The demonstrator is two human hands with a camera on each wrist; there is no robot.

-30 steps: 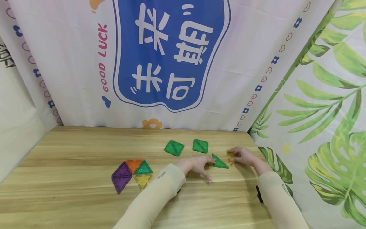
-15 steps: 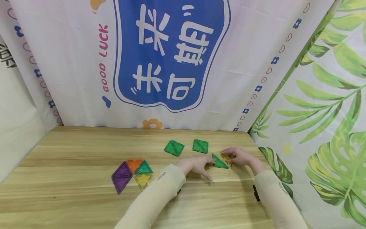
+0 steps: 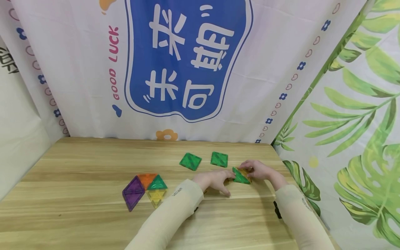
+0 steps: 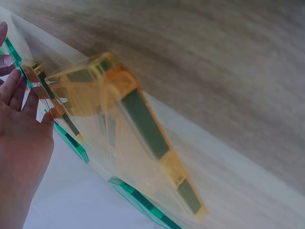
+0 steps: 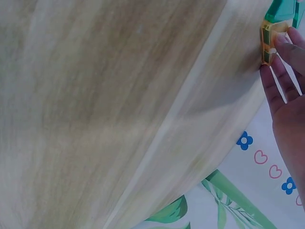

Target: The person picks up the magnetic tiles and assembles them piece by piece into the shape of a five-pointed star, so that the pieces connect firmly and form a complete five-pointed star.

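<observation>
My right hand (image 3: 258, 170) pinches a yellow triangular magnetic tile (image 5: 268, 42), its edge against a green triangular tile (image 3: 240, 176) on the table. My left hand (image 3: 216, 181) rests palm down just left of that green tile, fingertips touching its corner and thumb spread away. Partly hidden beneath the left hand are more yellow tiles; in the left wrist view one yellow-orange tile (image 4: 143, 138) looms close to the camera, with another yellow tile (image 4: 57, 102) by the fingers.
Two green square tiles (image 3: 190, 161) lie beyond my left hand. To the left, a joined group holds a purple diamond shape (image 3: 133, 192), an orange tile (image 3: 147, 180), a green triangle (image 3: 157, 183) and a yellow triangle (image 3: 156, 197). A printed curtain (image 3: 93, 86) hangs behind the table.
My right hand has slid the yellow triangular tile leftward across the table until it meets the green triangle. The left hand has stayed in place.
</observation>
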